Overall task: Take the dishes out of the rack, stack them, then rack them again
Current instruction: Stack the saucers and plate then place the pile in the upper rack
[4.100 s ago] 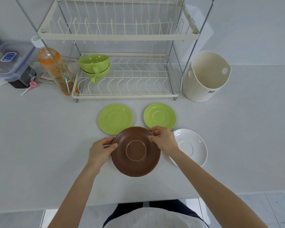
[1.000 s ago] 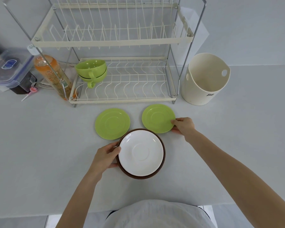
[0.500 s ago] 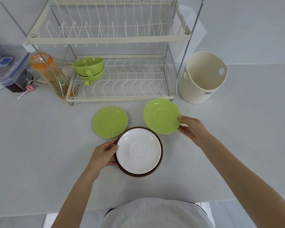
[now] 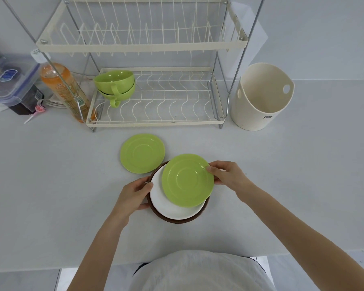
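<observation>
A brown plate (image 4: 177,219) lies on the counter with a white saucer (image 4: 168,203) stacked in it. My left hand (image 4: 132,193) grips the left rim of that stack. My right hand (image 4: 227,175) pinches the right edge of a green saucer (image 4: 187,180), held tilted over the white saucer's upper right. A second green saucer (image 4: 142,152) lies flat just behind and to the left. Two stacked green cups (image 4: 115,86) sit at the left of the lower shelf of the two-tier wire rack (image 4: 153,122).
A cream plastic bucket (image 4: 261,97) stands right of the rack. Left of the rack stand an orange bottle (image 4: 61,87) and a lidded clear box (image 4: 8,80). The counter's front edge runs just in front of my body.
Earlier both hands held the brown plate alone; the white saucer went onto it. In the last second my right hand lifted the right green saucer and carried it over the stack.
</observation>
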Available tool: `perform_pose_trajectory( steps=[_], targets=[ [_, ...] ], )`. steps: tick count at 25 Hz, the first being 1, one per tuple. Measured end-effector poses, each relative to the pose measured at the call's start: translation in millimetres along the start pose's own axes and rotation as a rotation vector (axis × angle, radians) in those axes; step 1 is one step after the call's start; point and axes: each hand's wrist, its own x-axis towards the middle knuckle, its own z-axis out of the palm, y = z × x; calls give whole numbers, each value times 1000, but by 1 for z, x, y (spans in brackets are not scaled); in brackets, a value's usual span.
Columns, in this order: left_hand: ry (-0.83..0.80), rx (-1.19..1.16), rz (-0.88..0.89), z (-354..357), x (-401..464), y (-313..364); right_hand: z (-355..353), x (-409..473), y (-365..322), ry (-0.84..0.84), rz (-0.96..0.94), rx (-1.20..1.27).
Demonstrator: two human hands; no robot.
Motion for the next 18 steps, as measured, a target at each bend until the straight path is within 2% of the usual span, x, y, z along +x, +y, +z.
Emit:
perform_pose_trajectory(
  steps=[2, 6, 8, 12, 18],
  targets=[
    [-5, -1, 3, 0, 0, 0, 3, 1, 2, 43, -37, -148],
    [-28, -1, 7, -1, 1, 0, 10, 0, 5, 34, -246, -542],
    [-31, -10, 12, 0, 1, 0, 12, 1, 6, 14, -286, -571],
    [-32, -21, 13, 0, 1, -1, 12, 1, 3, -3, -242, -654],
    [-36, -48, 2, 0, 1, 0, 28, 24, -38, -9, -197, -578]
  ],
)
